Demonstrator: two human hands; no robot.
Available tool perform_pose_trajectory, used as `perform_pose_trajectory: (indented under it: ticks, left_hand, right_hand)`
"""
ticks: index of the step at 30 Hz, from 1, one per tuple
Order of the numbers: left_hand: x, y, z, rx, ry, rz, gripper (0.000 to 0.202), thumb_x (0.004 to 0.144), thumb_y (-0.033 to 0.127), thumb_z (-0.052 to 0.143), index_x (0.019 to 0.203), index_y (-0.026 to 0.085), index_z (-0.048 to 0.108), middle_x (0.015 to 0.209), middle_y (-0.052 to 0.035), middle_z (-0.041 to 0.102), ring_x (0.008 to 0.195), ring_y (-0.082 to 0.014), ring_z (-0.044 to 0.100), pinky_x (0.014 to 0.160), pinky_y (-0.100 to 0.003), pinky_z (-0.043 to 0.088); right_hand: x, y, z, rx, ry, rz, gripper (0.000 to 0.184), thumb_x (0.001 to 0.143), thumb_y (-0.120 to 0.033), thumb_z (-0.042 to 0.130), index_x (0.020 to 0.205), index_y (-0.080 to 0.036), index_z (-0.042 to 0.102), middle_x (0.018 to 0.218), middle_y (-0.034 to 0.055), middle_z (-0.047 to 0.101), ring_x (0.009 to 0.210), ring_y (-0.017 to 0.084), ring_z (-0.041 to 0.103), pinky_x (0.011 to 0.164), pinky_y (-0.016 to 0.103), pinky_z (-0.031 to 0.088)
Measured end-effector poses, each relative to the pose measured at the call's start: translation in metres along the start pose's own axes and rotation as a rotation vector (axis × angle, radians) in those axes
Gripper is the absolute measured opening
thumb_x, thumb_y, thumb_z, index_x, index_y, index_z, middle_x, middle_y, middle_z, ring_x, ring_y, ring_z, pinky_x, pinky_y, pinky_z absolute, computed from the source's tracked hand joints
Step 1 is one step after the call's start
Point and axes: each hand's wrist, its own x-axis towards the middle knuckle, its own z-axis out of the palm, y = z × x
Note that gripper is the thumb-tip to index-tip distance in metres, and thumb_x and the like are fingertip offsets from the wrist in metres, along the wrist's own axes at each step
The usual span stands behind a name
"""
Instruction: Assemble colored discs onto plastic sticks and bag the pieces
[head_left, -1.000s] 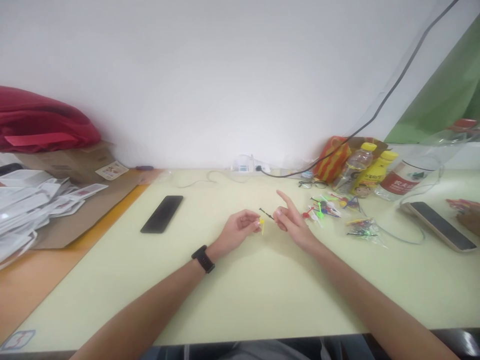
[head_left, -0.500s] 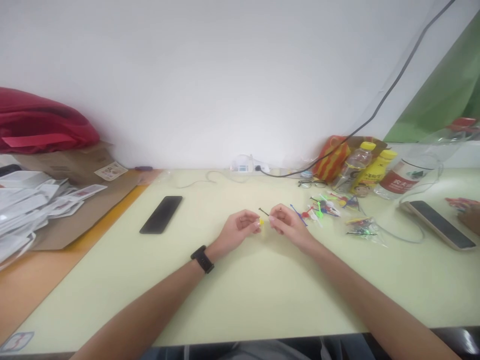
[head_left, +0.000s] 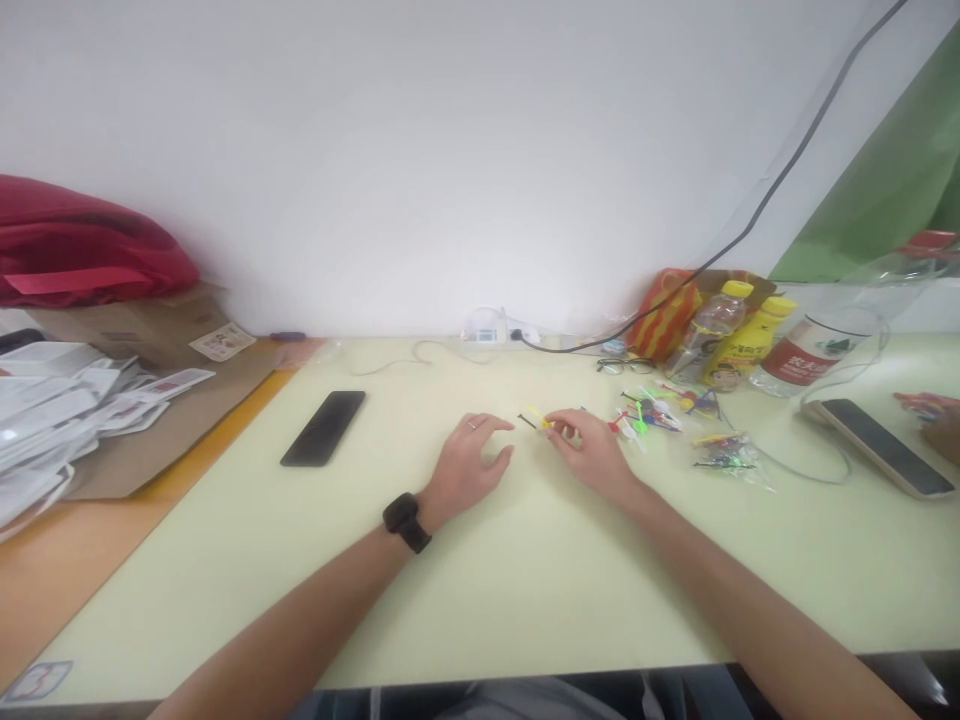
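My left hand (head_left: 469, 465) is just above the table with thumb and fingers apart, and nothing shows between them. My right hand (head_left: 594, 455), to the right of it, pinches a small yellow plastic piece (head_left: 538, 418) between thumb and fingertips. A thin black plastic stick (head_left: 526, 421) shows right beside the yellow piece; whether it is also held or lies on the table I cannot tell. Behind and to the right of my right hand is a loose pile of small coloured plastic pieces (head_left: 651, 410), partly covered by that hand.
A clear bag of similar pieces (head_left: 726, 457) lies right of the pile. Glasses (head_left: 626, 366), several bottles (head_left: 752, 345) and a power strip (head_left: 487, 330) stand along the wall. One phone (head_left: 324, 428) lies left, another phone (head_left: 885, 445) right. White packets (head_left: 97, 410) fill the far left.
The yellow piece has passed from my left hand to my right. My left fingers have opened and drawn slightly away. The blue stick near my right hand is now mostly hidden.
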Motion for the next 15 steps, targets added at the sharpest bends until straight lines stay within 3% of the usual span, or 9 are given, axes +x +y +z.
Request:
perform_pose_trajectory:
  ticks: [3,7,10,15]
  left_hand:
    - [0.000,-0.005,-0.002,0.284,0.033,0.000,0.046,0.077,0.002,0.057,0.118,0.023,0.066,0.122,-0.0101,0.065,0.116,-0.0320,0.054,0.103,-0.048,0.044]
    - [0.001,-0.014,-0.004,0.531,-0.033,-0.139,0.048,0.080,0.008,0.054,0.127,0.016,0.061,0.119,-0.0167,0.060,0.103,-0.0347,0.056,0.087,-0.049,0.048]
    - [0.000,-0.019,-0.008,0.547,-0.113,-0.212,0.046,0.089,0.015,0.048,0.134,0.011,0.055,0.111,-0.0172,0.059,0.092,-0.0326,0.058,0.078,-0.046,0.050]
    - [0.000,-0.022,-0.007,0.329,-0.116,-0.146,0.045,0.091,0.007,0.042,0.134,0.013,0.054,0.112,-0.0144,0.060,0.096,-0.0281,0.062,0.086,-0.042,0.051]
  right_hand:
    - [0.004,0.017,-0.007,-0.260,0.074,-0.007,0.018,0.093,-0.033,0.058,0.096,-0.022,0.072,0.085,0.0067,0.073,0.083,0.025,0.061,0.079,0.039,0.044]
    - [0.007,0.032,-0.016,-0.486,0.044,0.028,0.015,0.092,-0.026,0.057,0.091,-0.021,0.072,0.085,0.0071,0.072,0.086,0.026,0.060,0.078,0.039,0.040]
    - [0.007,0.034,-0.018,-0.611,0.058,0.015,0.017,0.092,-0.021,0.057,0.101,-0.021,0.072,0.095,0.0083,0.072,0.094,0.029,0.058,0.082,0.041,0.038]
    - [0.003,0.020,-0.010,-0.629,0.033,-0.144,0.024,0.096,-0.020,0.055,0.116,-0.020,0.069,0.108,0.0109,0.069,0.103,0.030,0.054,0.086,0.043,0.037]
